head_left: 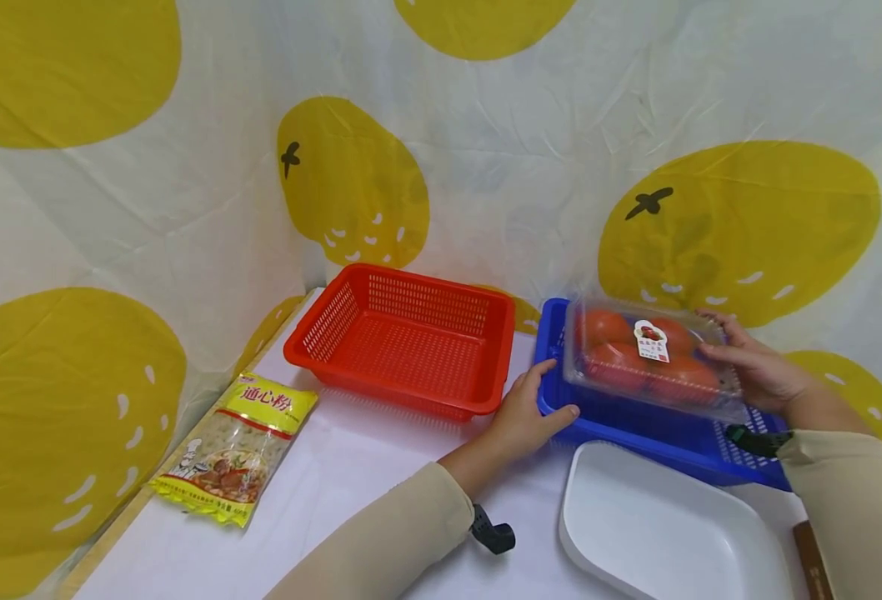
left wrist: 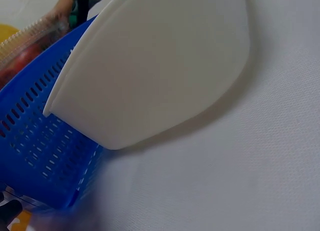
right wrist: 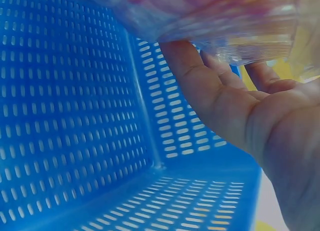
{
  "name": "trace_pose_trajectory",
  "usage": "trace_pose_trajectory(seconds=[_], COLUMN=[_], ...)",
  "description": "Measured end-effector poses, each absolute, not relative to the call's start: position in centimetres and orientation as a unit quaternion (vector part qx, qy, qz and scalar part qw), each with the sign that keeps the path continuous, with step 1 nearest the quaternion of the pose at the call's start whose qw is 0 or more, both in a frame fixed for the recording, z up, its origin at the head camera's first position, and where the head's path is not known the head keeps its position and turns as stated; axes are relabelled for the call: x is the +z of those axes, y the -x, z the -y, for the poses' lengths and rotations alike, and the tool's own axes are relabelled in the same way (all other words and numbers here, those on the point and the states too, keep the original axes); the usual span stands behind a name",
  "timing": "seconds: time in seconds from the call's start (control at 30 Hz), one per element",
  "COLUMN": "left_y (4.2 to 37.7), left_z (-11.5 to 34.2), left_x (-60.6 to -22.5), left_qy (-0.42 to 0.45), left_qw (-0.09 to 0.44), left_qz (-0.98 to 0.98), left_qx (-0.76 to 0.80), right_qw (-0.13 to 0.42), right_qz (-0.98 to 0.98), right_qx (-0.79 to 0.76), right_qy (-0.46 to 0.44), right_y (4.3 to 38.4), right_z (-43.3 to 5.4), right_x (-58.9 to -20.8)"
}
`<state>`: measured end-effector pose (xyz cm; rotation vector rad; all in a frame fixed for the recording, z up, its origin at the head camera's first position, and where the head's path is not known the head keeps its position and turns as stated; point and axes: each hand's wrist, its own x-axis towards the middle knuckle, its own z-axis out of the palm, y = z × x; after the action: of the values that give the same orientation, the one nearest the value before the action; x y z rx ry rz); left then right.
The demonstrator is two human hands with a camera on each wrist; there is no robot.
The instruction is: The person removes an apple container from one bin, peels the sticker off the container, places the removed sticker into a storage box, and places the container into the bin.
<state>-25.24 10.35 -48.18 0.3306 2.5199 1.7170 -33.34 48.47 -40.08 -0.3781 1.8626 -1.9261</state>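
we saw the right hand [head_left: 767, 375] gripping the right end of the clear tomato pack [head_left: 636, 367], thumb above and fingers partly curled, probably to bear its weight over the blue basket [head_left: 628, 437]. the left hand [head_left: 523, 418] lay loosely spread at that basket's left corner, perhaps steadying it; how firmly it pressed, we couldn't tell. the white tray [head_left: 651, 521] crowded the near rim, leaving room mainly upward.

Packet [head_left: 238, 450] lies far left, middle basket [head_left: 392, 393] to its right. Tomato box [head_left: 651, 350] hangs over right-hand basket [head_left: 621, 423], tray [head_left: 658, 517] before it!
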Motion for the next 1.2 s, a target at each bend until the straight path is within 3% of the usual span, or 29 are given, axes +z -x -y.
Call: trace_pose_trajectory(seconds=[0.43,0.8,1.2], left_y=[25.1,24.0,23.7], left_z=[-10.4,-10.6,-8.7], left_x=[-47.4,-44.2,-39.6], left_qy=[-0.12,-0.101,-0.201], left_qw=[0.014,-0.009,-0.002], left_qz=[-0.841,-0.823,-0.731], left_qx=[0.528,0.559,0.652], right_qw=[0.21,0.204,0.252], right_qz=[-0.66,-0.688,-0.671], right_qx=[-0.706,-0.688,-0.683], right_qy=[0.147,0.11,0.141], right_y=[29.6,26.5,22.3], right_z=[-49.3,-49.9,-47.6], right_x=[-36.6,-33.5,-33.1])
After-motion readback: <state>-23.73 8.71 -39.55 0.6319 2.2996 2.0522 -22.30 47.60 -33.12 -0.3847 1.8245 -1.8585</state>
